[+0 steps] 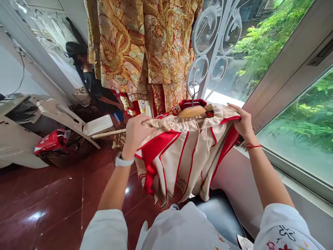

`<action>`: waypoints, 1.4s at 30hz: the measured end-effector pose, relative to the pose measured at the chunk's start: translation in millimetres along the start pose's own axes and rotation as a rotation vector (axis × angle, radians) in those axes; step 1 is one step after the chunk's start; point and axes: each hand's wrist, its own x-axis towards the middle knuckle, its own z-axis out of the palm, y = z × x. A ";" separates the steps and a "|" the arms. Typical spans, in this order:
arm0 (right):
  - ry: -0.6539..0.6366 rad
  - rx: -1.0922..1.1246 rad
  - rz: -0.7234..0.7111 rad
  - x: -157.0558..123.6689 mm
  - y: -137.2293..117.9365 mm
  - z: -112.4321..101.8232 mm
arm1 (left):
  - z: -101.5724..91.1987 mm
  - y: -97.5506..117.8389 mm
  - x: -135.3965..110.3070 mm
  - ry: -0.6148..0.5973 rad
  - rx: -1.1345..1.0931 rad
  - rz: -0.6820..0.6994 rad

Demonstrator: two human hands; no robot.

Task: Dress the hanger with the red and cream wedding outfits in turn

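Between my hands hangs a cream skirt (pixel 189 156) with red trim and a gathered drawstring waistband. My left hand (pixel 137 133) is closed around the waistband's left end, its fingertips partly hidden by the cloth. At the other end, my right hand (pixel 243 121) grips the red-edged waistband. Just behind the waistband sits a wooden hanger (pixel 191 111) with a metal hook, inside the red collar of another garment. A cream drawstring (pixel 198 139) dangles from the middle of the waist. Lower down, the skirt's panels hang loose in folds.
Gold embroidered garments (pixel 122 45) hang ahead. A white scrollwork metal frame (pixel 209 38) stands by the window (pixel 293 139) at right. Below the skirt is a black seat (pixel 218 211). At left are a white chair (pixel 97 125), a red bag (pixel 53 140) and a person in dark clothes (pixel 95 85).
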 end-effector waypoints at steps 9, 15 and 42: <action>-0.214 0.002 -0.047 -10.3 13.6 5.6 | 44.3 -16.5 -66.4 0.242 0.202 -0.082; -0.143 -0.068 -0.012 -16.7 10.2 4.3 | 27.1 -39.4 -39.6 -0.075 -0.203 -0.012; -0.369 0.017 0.133 -22.4 3.0 -7.7 | -5.1 -99.1 15.8 -0.147 -0.554 -0.231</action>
